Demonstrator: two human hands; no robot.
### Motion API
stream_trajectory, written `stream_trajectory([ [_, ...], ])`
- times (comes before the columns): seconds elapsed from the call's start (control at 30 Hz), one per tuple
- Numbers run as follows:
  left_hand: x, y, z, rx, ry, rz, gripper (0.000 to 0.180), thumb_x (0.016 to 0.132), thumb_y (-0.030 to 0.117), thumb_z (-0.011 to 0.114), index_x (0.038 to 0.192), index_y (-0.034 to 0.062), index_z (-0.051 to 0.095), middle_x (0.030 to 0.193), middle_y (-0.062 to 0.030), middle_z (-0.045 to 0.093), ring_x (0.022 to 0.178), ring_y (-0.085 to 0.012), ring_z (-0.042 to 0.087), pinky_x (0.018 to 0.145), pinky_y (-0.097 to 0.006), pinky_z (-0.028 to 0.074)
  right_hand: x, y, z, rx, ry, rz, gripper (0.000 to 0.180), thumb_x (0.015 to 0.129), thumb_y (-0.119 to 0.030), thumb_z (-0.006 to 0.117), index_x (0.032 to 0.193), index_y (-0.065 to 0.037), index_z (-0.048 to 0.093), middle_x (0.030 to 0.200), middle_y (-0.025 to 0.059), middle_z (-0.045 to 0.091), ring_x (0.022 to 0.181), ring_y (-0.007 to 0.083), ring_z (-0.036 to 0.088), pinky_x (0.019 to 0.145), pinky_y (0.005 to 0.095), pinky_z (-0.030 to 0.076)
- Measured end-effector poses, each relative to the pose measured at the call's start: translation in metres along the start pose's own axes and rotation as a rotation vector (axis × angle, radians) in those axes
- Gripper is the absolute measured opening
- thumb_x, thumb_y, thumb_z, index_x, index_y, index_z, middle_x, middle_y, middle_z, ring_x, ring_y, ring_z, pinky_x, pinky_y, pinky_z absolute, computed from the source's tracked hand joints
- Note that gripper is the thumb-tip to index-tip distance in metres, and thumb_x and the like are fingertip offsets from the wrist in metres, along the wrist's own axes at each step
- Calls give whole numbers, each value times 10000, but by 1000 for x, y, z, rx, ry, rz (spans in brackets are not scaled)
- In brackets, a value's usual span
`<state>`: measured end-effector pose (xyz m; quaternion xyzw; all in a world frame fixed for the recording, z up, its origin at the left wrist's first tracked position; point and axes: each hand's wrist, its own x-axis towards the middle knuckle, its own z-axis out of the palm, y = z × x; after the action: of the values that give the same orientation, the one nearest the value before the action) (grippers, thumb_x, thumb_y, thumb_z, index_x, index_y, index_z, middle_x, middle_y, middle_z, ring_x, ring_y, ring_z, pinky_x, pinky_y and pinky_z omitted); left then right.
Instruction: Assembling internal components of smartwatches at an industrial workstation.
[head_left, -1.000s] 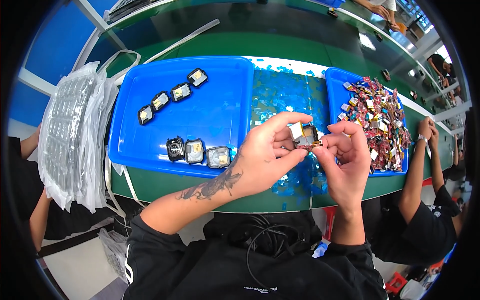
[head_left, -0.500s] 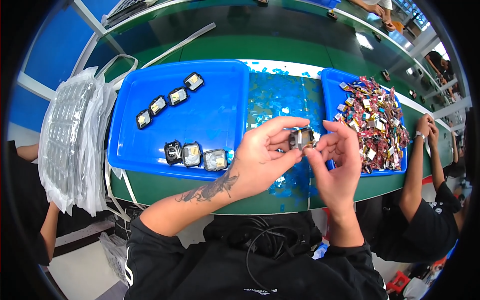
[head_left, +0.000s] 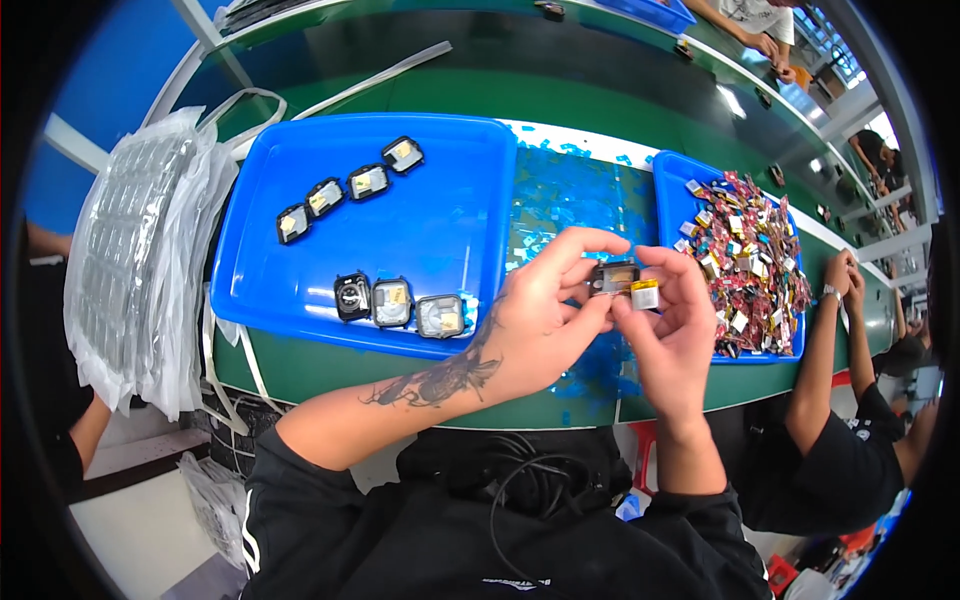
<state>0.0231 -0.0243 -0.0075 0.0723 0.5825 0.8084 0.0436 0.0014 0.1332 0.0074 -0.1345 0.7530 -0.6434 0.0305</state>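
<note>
Between the thumb and fingers of my left hand is a black square watch case, its hollow side showing. My right hand pinches a small silver battery with a yellow top edge, close against the right side of the case. Whether wires join the two is too small to tell. To the left, a wide blue tray carries several similar watch cases, a row at its upper part and a group near its front edge.
A second blue tray at right is heaped with red circuit boards and batteries. Blue film scraps litter the green table between the trays. Stacked plastic-wrapped clear trays stand at far left. A co-worker's arms rest at right.
The battery now shows its silver face beside the watch case; before, it was mostly hidden by my fingers. The case has turned so its hollow shows more. The view has shifted slightly.
</note>
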Motion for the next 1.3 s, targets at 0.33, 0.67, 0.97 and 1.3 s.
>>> stream_trajectory([
  [0.33, 33, 42, -75, 1473, 339, 372, 317, 881, 70, 570, 1196, 32, 576, 1174, -219, 610, 1119, -375, 572, 992, -448, 452, 171, -6, -20, -341, -271, 151, 463, 772, -64, 729, 1184, 22, 537, 769, 64, 611, 631, 87, 538, 544, 216, 405],
  [0.67, 41, 51, -124, 1718, 210, -216, 217, 901, 173, 570, 1108, 116, 602, 1096, -235, 622, 1040, -394, 596, 870, -476, 490, 282, 72, -34, -832, -119, 165, 468, 622, -234, 888, 954, -7, 648, 835, 119, 653, 698, 234, 624, 584, 360, 477],
  [0.97, 53, 38, -127, 1491, 388, 392, 244, 789, -19, 644, 1016, 58, 601, 843, -106, 635, 792, -273, 645, 706, -364, 514, 128, -29, -52, -869, -473, -482, 121, 814, -132, 663, 846, -16, 678, 782, 165, 668, 761, 326, 663, 698, 406, 521],
  [1.3, 40, 34, -36, -111, 231, -119, 253, 983, 125, 540, 1208, 8, 541, 1033, -111, 673, 795, -164, 666, 635, -236, 536, 51, 10, -29, -1061, -358, -423, 163, 800, -182, 706, 877, -49, 649, 835, 117, 624, 847, 321, 639, 743, 430, 523],
])
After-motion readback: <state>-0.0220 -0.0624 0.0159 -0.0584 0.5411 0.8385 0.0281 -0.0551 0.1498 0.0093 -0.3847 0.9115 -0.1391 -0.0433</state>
